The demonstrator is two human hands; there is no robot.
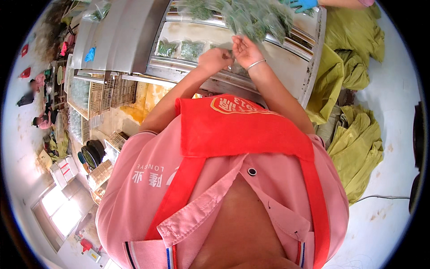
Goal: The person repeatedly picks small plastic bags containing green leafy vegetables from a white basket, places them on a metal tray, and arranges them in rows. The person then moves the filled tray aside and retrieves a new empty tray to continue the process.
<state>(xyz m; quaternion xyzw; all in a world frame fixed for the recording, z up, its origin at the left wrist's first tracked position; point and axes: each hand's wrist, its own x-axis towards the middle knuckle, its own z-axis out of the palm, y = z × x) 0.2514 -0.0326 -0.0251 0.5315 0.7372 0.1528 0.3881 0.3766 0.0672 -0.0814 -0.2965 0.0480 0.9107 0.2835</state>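
My left hand (216, 59) is over the metal packing surface (286, 60), its fingers bent and closed round something too small to make out, beside a row of clear bags of green leafy pieces (191, 49). Just right of it, my right hand (246, 53) is turned palm up with loosely curled, separated fingers and nothing visible in them. Its fingertips are near the lower edge of a loose pile of filled green bags (257, 21). Part of a clear bag (238, 67) shows below and between my hands.
A co-worker's blue-gloved hand (304, 4) is at the top right. Steel panels (118, 31) and stacked plastic crates (101, 96) stand left. Yellow-green sacks (349, 143) are piled right, by a cable (380, 197). Other people (41, 119) are at the far left.
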